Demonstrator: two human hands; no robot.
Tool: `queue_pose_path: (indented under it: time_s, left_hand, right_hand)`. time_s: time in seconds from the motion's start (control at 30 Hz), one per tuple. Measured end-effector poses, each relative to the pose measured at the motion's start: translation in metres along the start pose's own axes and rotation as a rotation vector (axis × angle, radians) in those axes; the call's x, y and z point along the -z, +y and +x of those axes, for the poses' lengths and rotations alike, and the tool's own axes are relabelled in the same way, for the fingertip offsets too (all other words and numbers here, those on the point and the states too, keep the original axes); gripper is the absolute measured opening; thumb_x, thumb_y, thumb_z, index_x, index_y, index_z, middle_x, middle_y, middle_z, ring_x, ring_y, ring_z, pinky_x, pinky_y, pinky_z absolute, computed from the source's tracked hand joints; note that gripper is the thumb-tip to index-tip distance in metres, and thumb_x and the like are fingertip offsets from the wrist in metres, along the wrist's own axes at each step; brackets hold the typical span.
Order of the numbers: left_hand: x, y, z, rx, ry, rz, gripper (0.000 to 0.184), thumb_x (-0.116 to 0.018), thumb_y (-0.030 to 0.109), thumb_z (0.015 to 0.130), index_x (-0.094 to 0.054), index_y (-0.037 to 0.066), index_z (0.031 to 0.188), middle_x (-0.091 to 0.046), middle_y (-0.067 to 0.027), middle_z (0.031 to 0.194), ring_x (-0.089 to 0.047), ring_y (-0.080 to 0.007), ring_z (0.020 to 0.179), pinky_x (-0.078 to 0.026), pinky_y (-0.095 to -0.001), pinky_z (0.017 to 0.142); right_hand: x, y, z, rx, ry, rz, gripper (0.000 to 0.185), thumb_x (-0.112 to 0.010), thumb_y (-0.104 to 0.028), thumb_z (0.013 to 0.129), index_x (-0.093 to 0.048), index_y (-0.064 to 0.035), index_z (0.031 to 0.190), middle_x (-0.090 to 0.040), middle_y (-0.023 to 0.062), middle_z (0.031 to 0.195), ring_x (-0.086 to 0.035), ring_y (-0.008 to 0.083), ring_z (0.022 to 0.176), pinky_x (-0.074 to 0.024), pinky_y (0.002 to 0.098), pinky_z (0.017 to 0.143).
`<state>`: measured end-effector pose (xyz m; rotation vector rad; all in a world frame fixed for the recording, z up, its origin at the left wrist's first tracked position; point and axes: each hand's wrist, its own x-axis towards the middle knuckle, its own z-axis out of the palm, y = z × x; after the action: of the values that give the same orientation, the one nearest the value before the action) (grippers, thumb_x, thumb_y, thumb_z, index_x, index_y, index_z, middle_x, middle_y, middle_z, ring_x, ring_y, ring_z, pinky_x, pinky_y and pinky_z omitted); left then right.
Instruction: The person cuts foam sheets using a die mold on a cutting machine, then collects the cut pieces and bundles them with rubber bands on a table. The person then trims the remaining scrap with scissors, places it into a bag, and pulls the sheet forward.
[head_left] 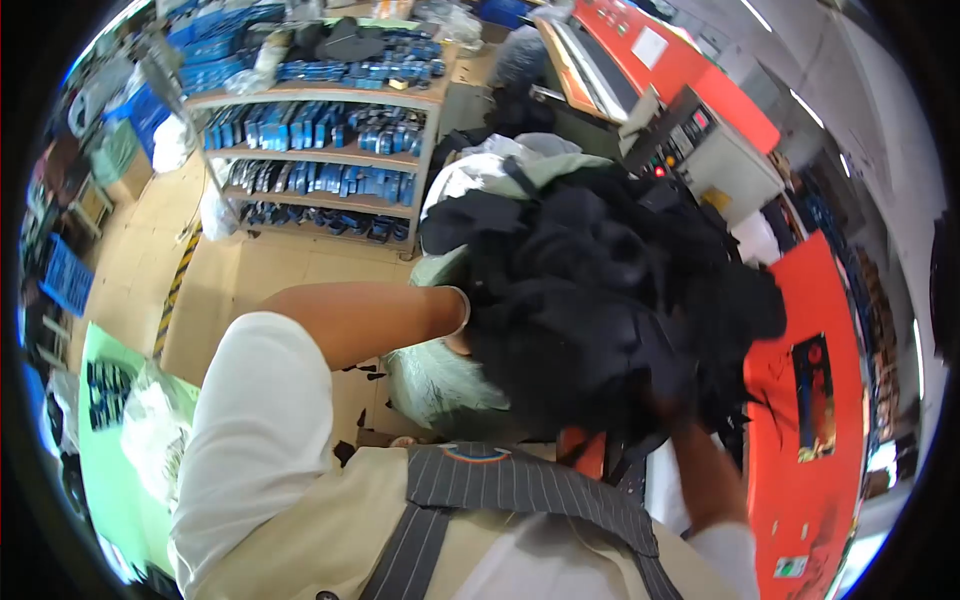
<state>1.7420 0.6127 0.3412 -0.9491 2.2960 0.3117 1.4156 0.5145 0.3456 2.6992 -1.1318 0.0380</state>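
Note:
A big heap of black fabric pieces [590, 290] fills the space in front of me, between my arms. My left hand [458, 342], with a pale band at the wrist, reaches into the near left side of the heap; the fabric covers its fingers. My right hand [668, 408] is at the heap's lower right, blurred and dark, gripping the fabric from its near side. Under the heap's left part bulges a pale green sack [435, 385]. Loose black strips hang from the heap's right edge.
A shelf rack [320, 150] with rows of blue-and-black parts stands ahead left. On the right is a red machine [810, 400] with a control panel [680, 140] showing a lit red light. A green table [125, 440] carries plastic bags at left. Dark scraps lie on the floor.

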Motion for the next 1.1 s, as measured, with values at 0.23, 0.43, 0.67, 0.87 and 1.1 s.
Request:
queue_pose_path:
  time_s: [0.23, 0.43, 0.67, 0.87, 1.1]
  left_hand:
    - [-0.017, 0.019, 0.006, -0.167, -0.243, 0.192, 0.045, -0.042, 0.024, 0.094, -0.054, 0.002, 0.132, -0.058, -0.0162, 0.131, -0.055, -0.0289, 0.122, -0.038, -0.0423, 0.109]
    - [-0.15, -0.017, 0.088, 0.028, -0.094, -0.431, 0.046, -0.04, 0.033, 0.1, -0.068, -0.004, 0.1, -0.068, -0.0241, 0.1, -0.066, -0.0254, 0.104, -0.05, -0.0345, 0.095]
    - [-0.088, -0.008, 0.087, 0.393, 0.433, -0.387, 0.046, -0.038, 0.035, 0.101, -0.065, -0.001, 0.111, -0.066, -0.0195, 0.112, -0.063, -0.0216, 0.11, -0.049, -0.0333, 0.097]
    - [-0.097, -0.069, 0.008, -0.012, -0.549, -0.03, 0.047, -0.036, 0.037, 0.102, -0.062, 0.002, 0.12, -0.063, -0.0154, 0.122, -0.06, -0.0184, 0.116, -0.048, -0.0322, 0.098]
    - [-0.018, -0.001, 0.059, 0.529, 0.534, -0.628, 0.052, -0.059, 0.045, 0.086, -0.061, 0.006, 0.121, -0.062, -0.0178, 0.118, -0.057, -0.0303, 0.114, -0.043, -0.039, 0.1]
  right_hand:
    - [0.003, 0.117, 0.198, -0.364, 0.113, -0.306, 0.053, -0.046, -0.023, 0.099, -0.034, -0.013, 0.15, -0.019, 0.0062, 0.16, -0.033, 0.03, 0.14, -0.0395, 0.0541, 0.105]
    - [-0.037, 0.133, 0.238, -0.476, 0.137, 1.427, 0.056, -0.038, -0.038, 0.104, -0.025, -0.0165, 0.154, -0.024, 0.0079, 0.158, -0.031, 0.0263, 0.141, -0.0362, 0.0438, 0.11]
    - [-0.05, 0.128, 0.229, -0.4, 0.063, 1.413, 0.057, -0.04, -0.038, 0.103, -0.025, -0.0158, 0.154, -0.026, 0.0088, 0.157, -0.032, 0.0268, 0.141, -0.0359, 0.0436, 0.11]
    - [-0.048, 0.134, 0.207, -0.355, 0.017, 1.377, 0.058, -0.041, -0.038, 0.102, -0.025, -0.0152, 0.154, -0.027, 0.0095, 0.156, -0.033, 0.0272, 0.14, -0.0356, 0.0435, 0.111]
    - [-0.053, 0.139, 0.194, -0.321, 0.014, 1.349, 0.06, -0.043, -0.038, 0.102, -0.025, -0.0145, 0.154, -0.029, 0.0104, 0.155, -0.034, 0.0276, 0.14, -0.0353, 0.0434, 0.111]
